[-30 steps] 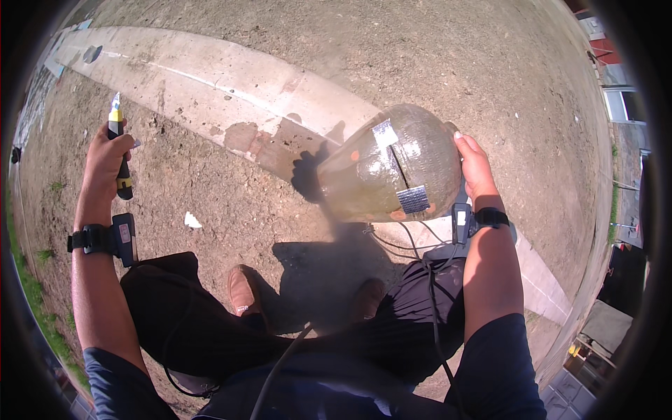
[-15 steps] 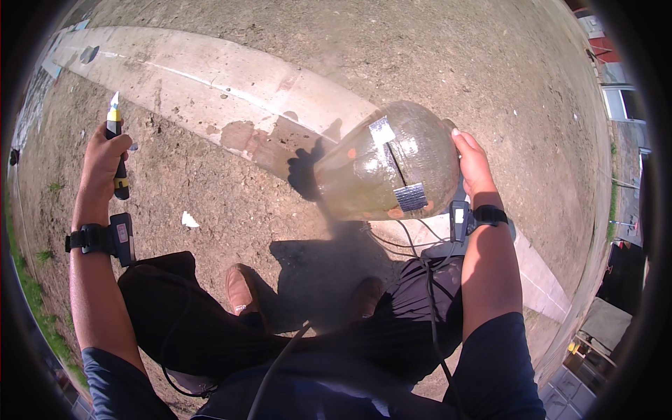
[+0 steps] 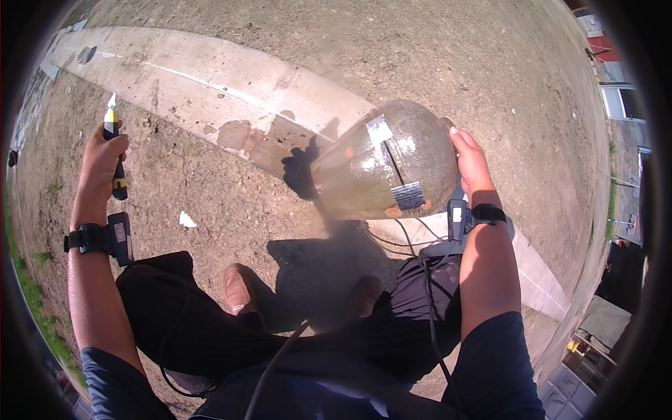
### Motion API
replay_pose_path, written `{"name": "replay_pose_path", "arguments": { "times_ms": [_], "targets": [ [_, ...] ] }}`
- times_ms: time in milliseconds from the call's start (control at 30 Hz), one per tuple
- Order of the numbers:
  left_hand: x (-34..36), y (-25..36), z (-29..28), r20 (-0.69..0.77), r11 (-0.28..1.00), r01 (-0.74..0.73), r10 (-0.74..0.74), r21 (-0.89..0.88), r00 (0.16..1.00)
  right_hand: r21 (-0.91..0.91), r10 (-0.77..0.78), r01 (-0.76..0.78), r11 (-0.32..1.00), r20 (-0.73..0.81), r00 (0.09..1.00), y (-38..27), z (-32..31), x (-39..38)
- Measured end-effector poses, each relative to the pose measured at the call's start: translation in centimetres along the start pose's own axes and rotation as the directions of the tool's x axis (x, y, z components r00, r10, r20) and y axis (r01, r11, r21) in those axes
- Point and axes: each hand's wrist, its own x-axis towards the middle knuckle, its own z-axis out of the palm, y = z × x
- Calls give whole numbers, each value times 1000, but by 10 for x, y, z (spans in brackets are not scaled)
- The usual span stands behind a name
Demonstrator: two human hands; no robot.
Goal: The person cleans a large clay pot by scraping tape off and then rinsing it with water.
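Note:
My left hand is closed round a yellow-and-black utility knife, held upright with its pale blade bare at the top. My right hand holds the far right end of a large glossy, pear-shaped grey-brown object; its thumb lies along the rim and the other fingers are hidden behind. A dark narrow line, perhaps a slit, runs down that object between two silver tape patches. Orange spots mark its surface. The knife is well away from it, on the left.
A pale concrete strip with wet patches crosses the bare dirt ground. A white scrap lies near my shoe. Dark cables run over my legs. Buildings stand at the far right edge.
Almost nothing differs. The view has shifted very slightly, and both hands keep their holds on the knife and the pear-shaped object.

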Motion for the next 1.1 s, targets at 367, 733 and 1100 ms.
{"name": "replay_pose_path", "arguments": {
  "times_ms": [367, 733, 1100],
  "targets": [
    [0, -1, 2, 10, 1000, -14, 14, 18, 1000, -5, -7, 7, 1000, -7, 1000, -3, 1, -3],
    [-3, 4, 4, 31, 1000, -15, 14, 20, 999, 35, 12, -11, 999, -22, 1000, 3, -2, 1],
    [-4, 5, 7, -43, 1000, -10, 11, 8, 999, 68, -5, 9, 998, -61, 998, -7, 8, -7]
  ]
}}
